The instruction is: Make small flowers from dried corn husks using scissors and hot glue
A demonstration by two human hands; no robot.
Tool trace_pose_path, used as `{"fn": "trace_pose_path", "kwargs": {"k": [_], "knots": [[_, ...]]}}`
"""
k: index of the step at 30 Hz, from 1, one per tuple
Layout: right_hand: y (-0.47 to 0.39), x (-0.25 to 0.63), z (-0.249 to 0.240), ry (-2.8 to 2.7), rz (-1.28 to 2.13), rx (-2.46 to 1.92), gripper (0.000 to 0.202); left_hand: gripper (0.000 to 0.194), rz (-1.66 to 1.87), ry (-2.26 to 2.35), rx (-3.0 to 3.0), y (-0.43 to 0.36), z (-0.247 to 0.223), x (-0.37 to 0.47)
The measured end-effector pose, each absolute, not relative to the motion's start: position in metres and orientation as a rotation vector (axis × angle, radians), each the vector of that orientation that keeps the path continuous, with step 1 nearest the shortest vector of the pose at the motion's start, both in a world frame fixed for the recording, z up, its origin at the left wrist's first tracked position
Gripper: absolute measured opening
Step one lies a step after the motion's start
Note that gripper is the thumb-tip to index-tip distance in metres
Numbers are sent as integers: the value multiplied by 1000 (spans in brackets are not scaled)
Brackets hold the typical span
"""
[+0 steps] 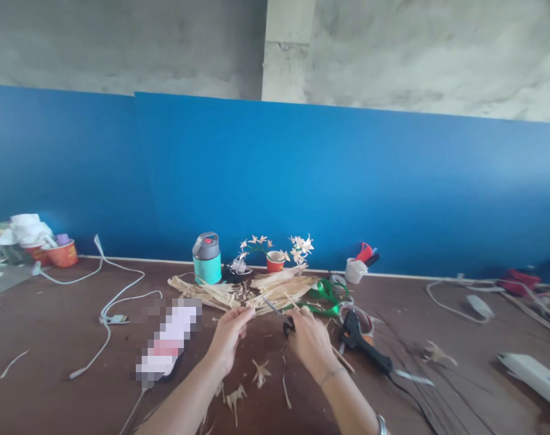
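Note:
My left hand (pixel 232 335) is closed in a pinch. Whatever is between its fingertips blends with the pale husks behind, so I cannot make it out. Scissors (pixel 272 306) are gripped in my right hand (pixel 309 335), their blades pointing up and left toward the left fingertips; how far they are spread is unclear. Just beyond both hands lies a heap of dried, pale husks (pixel 284 289). Below the hands, a star-shaped husk flower (pixel 261 373) and a frayed husk piece (pixel 236 399) rest on the brown table (pixel 347 405).
A black glue gun (pixel 363 341) lies right of my hands beside tape rolls and green ribbon (pixel 327 296). Behind the husks stand a turquoise flask (pixel 207 263) and a red cup (pixel 275 261) with husk flowers. A phone (pixel 170 338) and white cables (pixel 121 296) are at left.

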State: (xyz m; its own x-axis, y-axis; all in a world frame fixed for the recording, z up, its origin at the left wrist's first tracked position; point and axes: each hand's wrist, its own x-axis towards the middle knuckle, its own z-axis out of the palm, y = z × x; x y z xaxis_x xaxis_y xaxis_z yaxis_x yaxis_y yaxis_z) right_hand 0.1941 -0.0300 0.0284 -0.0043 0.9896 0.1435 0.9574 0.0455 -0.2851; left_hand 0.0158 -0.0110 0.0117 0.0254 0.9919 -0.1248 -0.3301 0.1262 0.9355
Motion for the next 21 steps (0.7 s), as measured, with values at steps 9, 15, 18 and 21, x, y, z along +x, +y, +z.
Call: {"fn": "trace_pose_path", "kwargs": {"k": [9,15,18,21], "knots": [[-24,177,15,-1313,1103,-1321,36,26,1363,880,724,-10,10,18],[-37,154,8,-1352,1398,-1055,43,26,1368,830,655,-15,16,21],[-38,150,3,-1358,1400,-1009,44,27,1348,811,633,-19,18,24],[-39,148,2,-1355,1401,-964,43,27,1319,811,590,-22,21,26]]}}
